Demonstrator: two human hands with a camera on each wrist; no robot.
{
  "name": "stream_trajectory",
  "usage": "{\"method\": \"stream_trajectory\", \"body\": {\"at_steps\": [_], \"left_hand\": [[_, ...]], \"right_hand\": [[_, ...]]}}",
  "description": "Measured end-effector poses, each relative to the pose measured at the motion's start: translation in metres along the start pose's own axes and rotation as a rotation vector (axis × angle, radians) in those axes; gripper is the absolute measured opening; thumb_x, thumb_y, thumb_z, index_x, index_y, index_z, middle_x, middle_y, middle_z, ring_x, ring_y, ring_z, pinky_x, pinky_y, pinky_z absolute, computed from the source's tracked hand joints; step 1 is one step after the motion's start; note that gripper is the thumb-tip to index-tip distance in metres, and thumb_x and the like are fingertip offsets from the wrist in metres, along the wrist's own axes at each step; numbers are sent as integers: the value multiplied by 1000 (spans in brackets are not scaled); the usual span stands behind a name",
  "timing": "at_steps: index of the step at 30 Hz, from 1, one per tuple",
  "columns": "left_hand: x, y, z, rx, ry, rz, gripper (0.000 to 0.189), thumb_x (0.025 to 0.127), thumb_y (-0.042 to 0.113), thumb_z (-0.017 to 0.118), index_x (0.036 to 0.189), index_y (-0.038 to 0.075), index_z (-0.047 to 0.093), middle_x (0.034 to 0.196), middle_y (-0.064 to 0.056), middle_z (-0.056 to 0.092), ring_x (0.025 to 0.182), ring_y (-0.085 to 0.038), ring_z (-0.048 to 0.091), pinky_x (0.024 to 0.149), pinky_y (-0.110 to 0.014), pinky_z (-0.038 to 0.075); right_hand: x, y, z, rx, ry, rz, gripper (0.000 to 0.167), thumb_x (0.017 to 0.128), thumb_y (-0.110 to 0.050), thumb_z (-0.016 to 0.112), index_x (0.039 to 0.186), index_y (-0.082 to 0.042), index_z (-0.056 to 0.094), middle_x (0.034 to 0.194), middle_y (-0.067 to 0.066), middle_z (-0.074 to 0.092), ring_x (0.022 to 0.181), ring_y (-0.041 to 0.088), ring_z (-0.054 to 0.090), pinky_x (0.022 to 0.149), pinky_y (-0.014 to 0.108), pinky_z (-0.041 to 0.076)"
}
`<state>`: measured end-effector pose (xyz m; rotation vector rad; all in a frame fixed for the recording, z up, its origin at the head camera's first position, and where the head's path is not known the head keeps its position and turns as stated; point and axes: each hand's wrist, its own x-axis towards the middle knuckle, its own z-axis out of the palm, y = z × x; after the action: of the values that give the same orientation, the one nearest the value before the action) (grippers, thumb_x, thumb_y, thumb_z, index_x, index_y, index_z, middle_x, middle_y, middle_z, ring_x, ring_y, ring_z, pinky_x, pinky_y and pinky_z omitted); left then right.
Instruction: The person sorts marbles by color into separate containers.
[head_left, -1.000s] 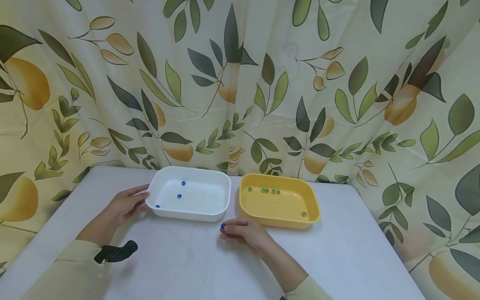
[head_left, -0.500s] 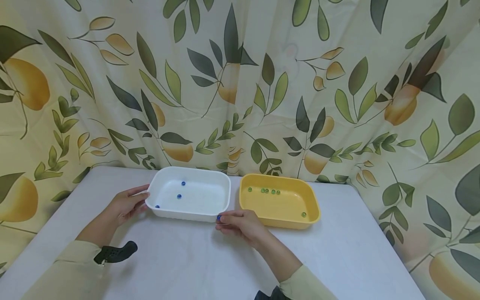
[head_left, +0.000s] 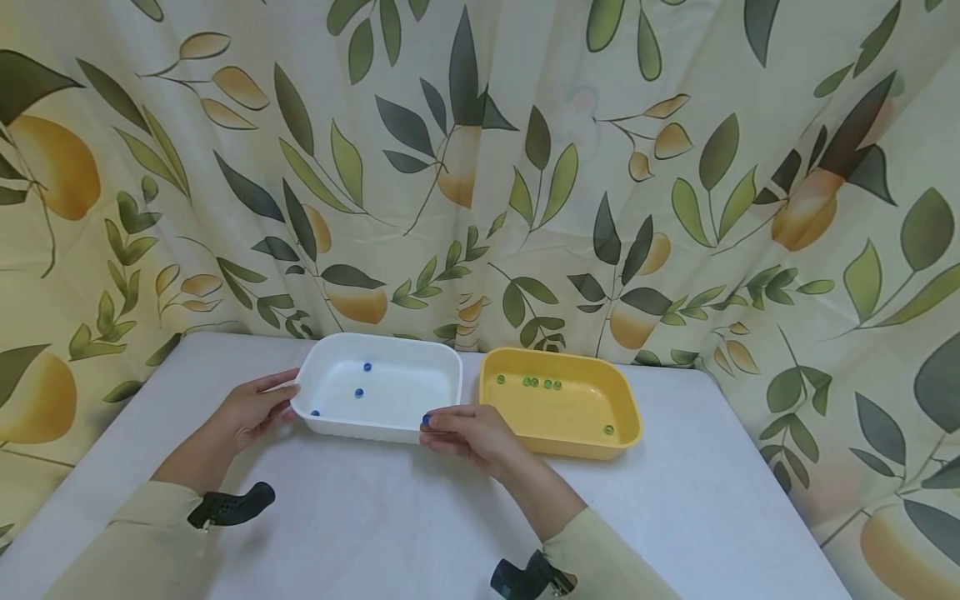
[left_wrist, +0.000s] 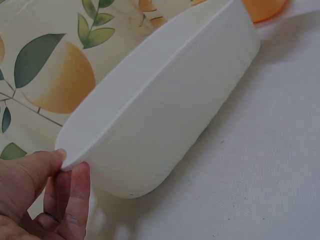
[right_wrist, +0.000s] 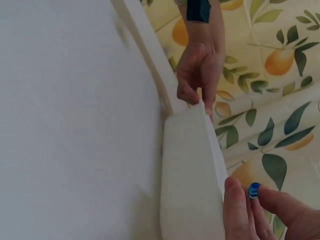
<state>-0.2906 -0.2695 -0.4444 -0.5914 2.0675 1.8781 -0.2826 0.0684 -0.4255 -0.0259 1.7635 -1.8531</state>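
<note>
My left hand (head_left: 258, 410) grips the left end of a white tray (head_left: 412, 358), thumb on the rim and fingers beneath it, as the left wrist view shows. Three blue marbles (head_left: 359, 392) lie inside that tray. Between thumb and fingertips my right hand (head_left: 476, 437) pinches another blue marble (right_wrist: 254, 190), at the tray's front right rim. In the right wrist view this marble shows plainly beside the tray's wall (right_wrist: 187, 170). Whether the right fingers touch the rim, I cannot tell.
To the right of the white tray stands a yellow tray (head_left: 558, 429) with several green marbles (head_left: 527, 382) in it. Both trays rest on a white-covered table (head_left: 337, 533). A curtain (head_left: 525, 208) printed with leaves and fruit hangs behind.
My right hand has moved left and away from me with the blue marble, from the table in front of the trays to the white tray's rim. The left hand has stayed in place.
</note>
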Motion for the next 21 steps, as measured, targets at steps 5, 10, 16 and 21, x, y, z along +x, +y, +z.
{"method": "stream_trajectory", "body": {"at_steps": [5,10,16,21], "left_hand": [[0,0,0,-4,-6,3,62,99,23,61,152,9,35,96,4,63,73,-5,63,73,-20,58],[-1,0,0,-19,-12,5,62,99,22,61,152,8,34,93,5,64,73,-5,64,73,-20,59],[-1,0,0,-20,-14,4,62,99,22,61,153,8,34,91,6,64,73,-5,64,73,-20,59],[0,0,0,-6,-7,-3,62,99,23,61,153,9,34,93,5,63,74,-5,63,73,-20,59]], "right_hand": [[6,-7,2,-4,17,23,32,95,-11,65,121,7,64,114,21,70,93,20,74,79,23,59],[15,-11,4,13,29,50,33,96,-12,64,124,6,64,117,22,69,95,20,73,80,22,58],[25,-12,4,60,63,88,32,95,-10,65,123,5,65,114,19,71,95,22,73,79,21,58],[29,-14,3,76,69,114,29,94,-11,66,120,4,67,111,18,72,94,21,74,78,21,58]]}}
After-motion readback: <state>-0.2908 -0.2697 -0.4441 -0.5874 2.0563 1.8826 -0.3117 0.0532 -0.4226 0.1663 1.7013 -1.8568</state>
